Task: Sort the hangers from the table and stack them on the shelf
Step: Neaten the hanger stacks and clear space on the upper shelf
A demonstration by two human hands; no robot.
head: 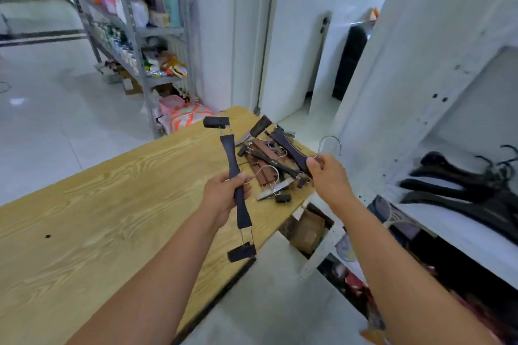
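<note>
My left hand (224, 196) grips the middle of a dark clip hanger (234, 165), held above the wooden table (98, 218) with a clip at each end. My right hand (328, 176) holds a second dark clip hanger (288, 145) near its metal hook, over the table's far corner. A pile of brown and dark clip hangers (269, 168) lies on that corner between my hands. Several black hangers (462, 190) lie stacked on the white shelf (459, 230) at the right.
The white shelf unit stands right of the table with a gap of floor between. Boxes and clutter (308, 230) sit on its lower level. A metal rack (134, 36) full of goods stands at the back left, with a bag beside the table's far end.
</note>
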